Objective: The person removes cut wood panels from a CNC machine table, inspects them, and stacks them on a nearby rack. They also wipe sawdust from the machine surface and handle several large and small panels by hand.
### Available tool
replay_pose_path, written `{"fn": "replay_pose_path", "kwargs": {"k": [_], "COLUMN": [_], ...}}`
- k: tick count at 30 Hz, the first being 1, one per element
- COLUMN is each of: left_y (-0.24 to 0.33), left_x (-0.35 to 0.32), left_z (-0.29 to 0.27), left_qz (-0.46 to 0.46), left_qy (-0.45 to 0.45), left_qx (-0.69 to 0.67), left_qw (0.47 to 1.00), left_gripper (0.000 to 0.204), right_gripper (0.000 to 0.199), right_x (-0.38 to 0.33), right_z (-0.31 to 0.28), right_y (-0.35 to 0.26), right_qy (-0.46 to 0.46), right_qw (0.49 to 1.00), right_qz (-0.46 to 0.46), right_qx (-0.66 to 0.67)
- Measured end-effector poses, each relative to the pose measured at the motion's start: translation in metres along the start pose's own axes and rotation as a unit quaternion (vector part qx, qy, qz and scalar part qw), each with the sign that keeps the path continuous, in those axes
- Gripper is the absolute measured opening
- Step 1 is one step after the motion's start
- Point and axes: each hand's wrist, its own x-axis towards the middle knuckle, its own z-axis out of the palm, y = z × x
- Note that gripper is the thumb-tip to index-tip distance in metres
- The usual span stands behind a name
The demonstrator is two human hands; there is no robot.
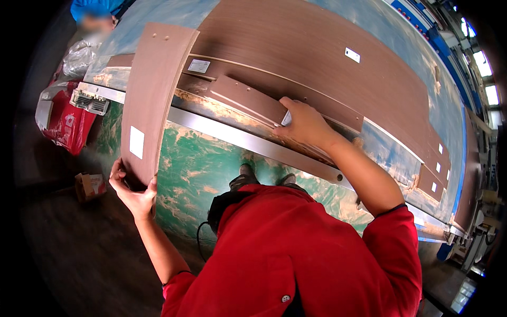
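My left hand (133,194) is closed round the near end of a long brown wood-grain panel (154,87), thumb on one edge and fingers on the other. That panel carries a white label and two small holes at its far end; it reaches over the table's metal edge. My right hand (306,124) grips the right end of a shorter, narrow brown board (247,99), with a white label showing beside the thumb. Behind this board lies another long brown strip (322,108), and the right palm hides part of the boards underneath.
A wide brown sheet (296,47) covers much of the sawdust-strewn table. Small labelled pieces (430,182) lie at its right. A metal rail (232,138) runs along the front edge. Left are a red bag (68,119), a small carton (90,186) and another person's blue sleeve (95,7).
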Motion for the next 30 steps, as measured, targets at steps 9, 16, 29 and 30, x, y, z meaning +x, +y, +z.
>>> {"fn": "replay_pose_path", "kwargs": {"k": [9, 16, 29, 30], "left_y": [0.010, 0.038, 0.085, 0.085], "left_x": [-0.012, -0.038, -0.079, -0.084], "left_z": [0.003, 0.007, -0.005, -0.006], "left_qz": [0.001, -0.019, -0.019, -0.018], "left_qy": [0.009, 0.027, 0.091, 0.098], "left_qx": [0.005, 0.013, 0.105, 0.097], "left_qw": [1.000, 0.999, 0.990, 0.990], "left_gripper": [0.076, 0.078, 0.082, 0.082], "right_gripper": [0.051, 0.057, 0.054, 0.056], "right_x": [-0.032, -0.030, -0.032, -0.031], "right_z": [0.014, 0.021, -0.007, -0.009], "right_y": [-0.042, -0.021, -0.050, -0.051], "right_qy": [0.087, 0.083, 0.076, 0.063], "right_qw": [0.991, 0.994, 0.984, 0.983], "right_qz": [-0.016, -0.040, -0.002, 0.003], "right_qx": [-0.097, -0.053, -0.164, -0.171]}}
